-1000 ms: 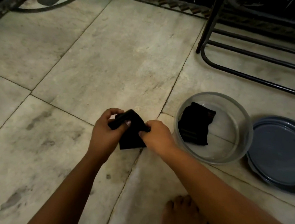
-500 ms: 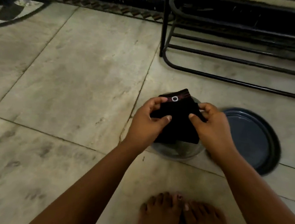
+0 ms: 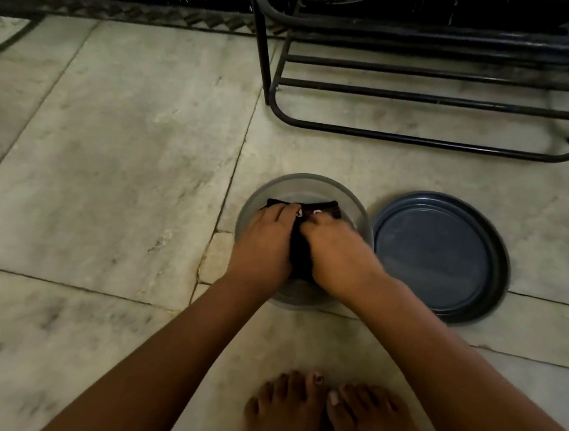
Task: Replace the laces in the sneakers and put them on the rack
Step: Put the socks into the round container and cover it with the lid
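**Dark cloth goes down into the bowl**

Both hands have dropped from chest height since half a second ago, carrying the black cloth [image 3: 304, 244] into the clear bowl [image 3: 354, 202]. Left hand [image 3: 265, 248] and right hand [image 3: 339, 248] each clutch the fabric, fingers curled over it, probably to press it flat inside. It looks soft and folded, with a small pale mark near its far edge. Beside the bowl's right rim lies the grey lid [image 3: 441, 256]. Metal rack [image 3: 431, 99] stands beyond on the floor [image 3: 99, 162]. No sneakers or laces are visible.
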`<state>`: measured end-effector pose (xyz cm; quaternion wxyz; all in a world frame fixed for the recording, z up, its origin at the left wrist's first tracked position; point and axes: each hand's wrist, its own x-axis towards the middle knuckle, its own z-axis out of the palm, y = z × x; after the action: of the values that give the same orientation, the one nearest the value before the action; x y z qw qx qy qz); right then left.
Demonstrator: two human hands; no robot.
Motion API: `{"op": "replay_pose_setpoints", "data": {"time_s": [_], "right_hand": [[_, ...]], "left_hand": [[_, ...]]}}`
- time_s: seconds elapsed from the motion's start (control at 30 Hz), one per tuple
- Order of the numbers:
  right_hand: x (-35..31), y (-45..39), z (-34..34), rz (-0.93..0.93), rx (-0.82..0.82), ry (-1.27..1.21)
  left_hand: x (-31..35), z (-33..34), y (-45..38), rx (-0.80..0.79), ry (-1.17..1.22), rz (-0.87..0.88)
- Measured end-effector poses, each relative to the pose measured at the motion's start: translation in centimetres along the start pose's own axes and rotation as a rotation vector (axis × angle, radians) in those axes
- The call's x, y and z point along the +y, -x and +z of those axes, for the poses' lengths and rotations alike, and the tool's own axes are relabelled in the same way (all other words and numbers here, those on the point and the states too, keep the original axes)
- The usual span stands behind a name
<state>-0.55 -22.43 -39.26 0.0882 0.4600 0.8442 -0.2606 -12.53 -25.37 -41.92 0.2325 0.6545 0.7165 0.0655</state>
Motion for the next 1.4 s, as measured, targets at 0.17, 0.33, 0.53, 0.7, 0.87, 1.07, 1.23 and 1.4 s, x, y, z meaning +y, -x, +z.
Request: {"op": "replay_pose_setpoints", "data": {"time_s": [0.17,0.33,0.53,0.7,0.87,1.07,1.23,1.4], "right_hand": [[0.1,-1.0,2.4,0.047,-0.083,0.144],[-0.7,-0.6,2.6,0.226,-0.143,0.201],[-0.2,-1.7,2.4,0.166,-0.188,0.317],[0.6,-0.4,-2.2,-0.099,-0.115,0.222],[3.2,14.7,12.9,0.209,-0.183,0.136],[2.8,15.2,15.7,0.048,0.001,0.181],[6.2,9.2,6.4,0.098,0.099,0.072],[9.7,6.3,2.3,0.159,0.058,0.202]], "left_hand": [[-1.0,0.4,0.1,-0.143,-0.349,-0.008],[-0.3,0.7,0.4,-0.2,-0.405,-0.097],[0.0,0.9,0.6,-0.233,-0.389,-0.146],[0.1,0.1,1.2,-0.024,-0.192,-0.118],[-0.3,-1.1,3.1,0.134,-0.069,-0.113],[-0.9,-1.7,5.9,0.135,0.067,-0.252],[-1.6,-0.8,6.5,0.148,0.191,-0.259],[-2.8,0.4,6.3,0.124,0.342,-0.262]]}}
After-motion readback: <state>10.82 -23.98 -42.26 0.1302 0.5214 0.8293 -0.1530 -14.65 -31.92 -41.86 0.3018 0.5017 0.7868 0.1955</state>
